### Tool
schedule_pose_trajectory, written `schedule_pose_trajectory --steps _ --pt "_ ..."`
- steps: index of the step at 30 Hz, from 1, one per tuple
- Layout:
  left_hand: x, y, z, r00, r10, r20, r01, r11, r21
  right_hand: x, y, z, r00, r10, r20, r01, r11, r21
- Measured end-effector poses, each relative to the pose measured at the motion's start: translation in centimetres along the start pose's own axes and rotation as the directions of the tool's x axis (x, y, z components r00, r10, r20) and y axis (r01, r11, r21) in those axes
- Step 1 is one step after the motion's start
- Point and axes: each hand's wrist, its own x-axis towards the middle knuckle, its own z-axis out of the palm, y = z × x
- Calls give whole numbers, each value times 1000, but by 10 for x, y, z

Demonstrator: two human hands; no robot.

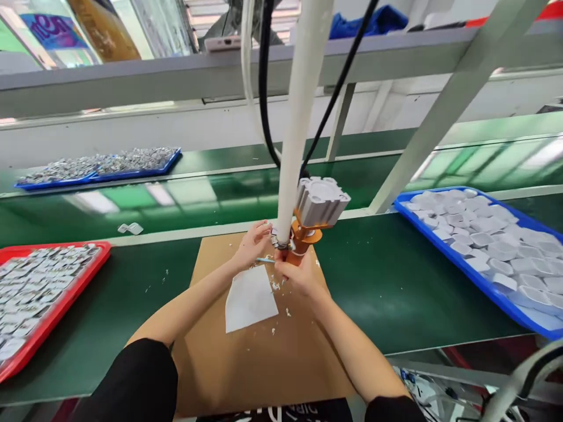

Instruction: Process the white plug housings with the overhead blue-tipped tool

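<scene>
My left hand [253, 243] and my right hand [297, 275] meet at the foot of an orange and silver air tool [314, 214] that hangs from a white hose [301, 111]. Fingers of my left hand are curled round a small metal-and-white part at the tool's nose. In my right hand, pinched shut, is a thin blue-tipped stick [265, 260] held just under that part. Both hands hover over a brown cardboard sheet [259, 351] with a white paper [248, 298] and white shavings on it.
A red tray [65, 299] of small metal-and-white parts lies at the left. At the right stands a blue tray [488, 287] of white plastic shells. A second blue tray [145, 170] of metal parts rests across the green belt. Black cables and a slanted frame post hang ahead.
</scene>
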Motion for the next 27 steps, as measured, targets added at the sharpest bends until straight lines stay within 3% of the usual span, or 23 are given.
schedule_pose_trajectory --steps 3,6,10,13,15,17,19,23,27 --pt "-40 -23 -10 998 -64 -3 63 986 -156 3 -2 7 1000 -19 2 19 1000 -3" --pt "-75 -33 -24 990 -115 80 134 943 -305 8 -2 15 999 -37 -5 37 999 -1" --pt "-88 -36 -38 987 -140 85 160 932 -326 14 -2 23 998 -61 -8 61 998 4" --pt "-82 -29 -47 996 -61 63 71 980 -187 16 -1 27 998 -68 3 68 998 12" --pt "-76 -22 -50 995 49 88 -51 998 25 14 -1 29 997 -70 13 69 997 17" --pt "-72 -16 -51 971 144 192 -189 952 241 13 -1 31 996 -88 33 87 996 18" --pt "-68 -14 -49 944 157 289 -276 855 438 11 0 33 990 -129 56 127 991 33" --pt "-69 -23 -44 951 58 304 -248 732 634 11 1 34 983 -176 58 174 984 42" --pt "-75 -31 -42 976 53 212 -173 783 598 16 4 33 991 -134 -10 134 991 -22"
